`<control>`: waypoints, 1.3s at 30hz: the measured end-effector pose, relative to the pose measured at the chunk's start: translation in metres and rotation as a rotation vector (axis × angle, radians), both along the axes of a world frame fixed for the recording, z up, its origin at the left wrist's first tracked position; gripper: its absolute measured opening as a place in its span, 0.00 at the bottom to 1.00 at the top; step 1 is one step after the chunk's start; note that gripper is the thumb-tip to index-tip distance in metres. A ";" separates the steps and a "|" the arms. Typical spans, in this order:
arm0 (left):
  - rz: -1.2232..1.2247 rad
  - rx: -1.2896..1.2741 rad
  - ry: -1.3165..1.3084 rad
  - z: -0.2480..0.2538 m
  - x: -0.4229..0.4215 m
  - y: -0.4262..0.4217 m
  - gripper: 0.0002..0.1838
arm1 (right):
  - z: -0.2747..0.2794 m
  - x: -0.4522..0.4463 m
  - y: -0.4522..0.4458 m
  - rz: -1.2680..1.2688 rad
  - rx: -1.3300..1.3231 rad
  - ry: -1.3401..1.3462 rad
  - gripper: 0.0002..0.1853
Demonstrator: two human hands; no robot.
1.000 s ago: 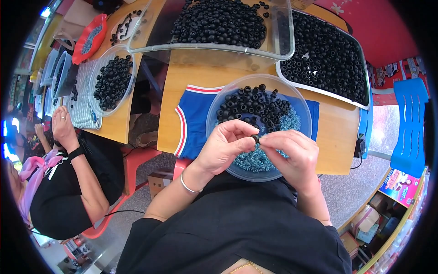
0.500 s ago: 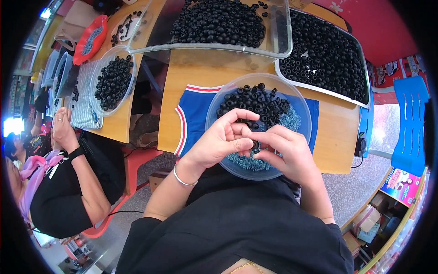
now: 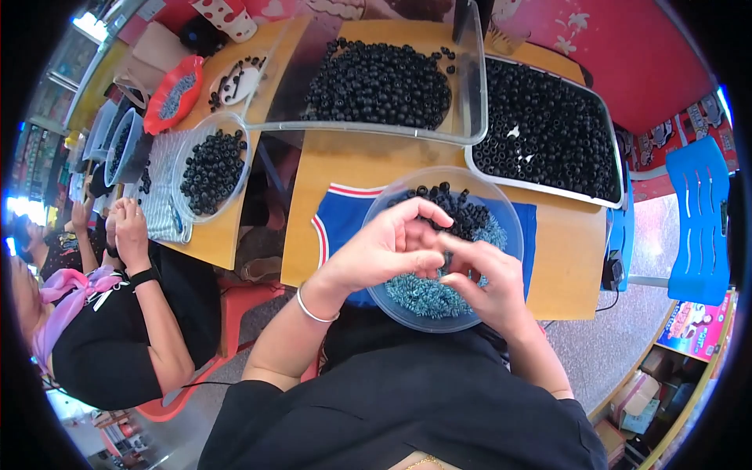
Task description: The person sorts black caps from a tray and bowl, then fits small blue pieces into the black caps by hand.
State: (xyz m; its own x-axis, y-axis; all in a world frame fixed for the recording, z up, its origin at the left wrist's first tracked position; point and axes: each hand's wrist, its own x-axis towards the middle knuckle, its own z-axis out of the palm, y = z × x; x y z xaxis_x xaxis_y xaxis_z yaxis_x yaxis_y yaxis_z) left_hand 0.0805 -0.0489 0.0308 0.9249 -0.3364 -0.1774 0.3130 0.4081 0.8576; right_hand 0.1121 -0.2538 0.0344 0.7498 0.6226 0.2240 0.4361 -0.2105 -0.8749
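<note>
Both my hands are raised over a clear round bowl [image 3: 513, 235] that holds black beads [image 3: 468, 213] and small blue-grey pieces [image 3: 429, 296]. My left hand [image 3: 392, 244] has its index finger arched away, while the other fingers curl in toward the thumb; whatever sits between them is hidden and blurred. Close beside it, my right hand [image 3: 489, 274] has its thumb and index finger apart, with no clear object between them. Beneath the bowl lies a blue cloth [image 3: 345, 211] with red and white trim.
A large clear bin [image 3: 368, 135] and a white-rimmed tray [image 3: 540, 192], both with black beads, stand behind the bowl. At left a co-worker [image 3: 102, 329] sits by another bead bowl [image 3: 249, 168]. A red dish [image 3: 160, 117] lies farther back. A blue chair back [image 3: 697, 227] rises at right.
The view has tipped up, so the table things appear lower. My right thumb has parted from its fingers, and the dark ring-shaped piece seen between my hands no longer shows clearly.
</note>
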 end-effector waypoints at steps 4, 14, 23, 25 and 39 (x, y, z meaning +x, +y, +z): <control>0.202 0.263 -0.413 0.057 0.044 0.015 0.10 | 0.003 0.008 -0.006 -0.145 0.095 0.014 0.28; 0.076 1.000 -0.703 0.029 0.027 0.005 0.09 | -0.018 0.027 -0.036 -0.222 -0.137 -0.077 0.10; -0.118 1.380 -0.791 -0.045 0.006 -0.025 0.10 | -0.033 0.026 -0.018 -0.040 -0.360 -0.235 0.05; -0.105 1.452 -0.790 -0.046 0.007 -0.028 0.09 | -0.036 0.025 -0.013 -0.021 -0.384 -0.288 0.05; 0.327 0.231 -0.041 -0.031 -0.025 0.010 0.09 | -0.034 0.028 0.010 0.143 -0.678 -0.429 0.06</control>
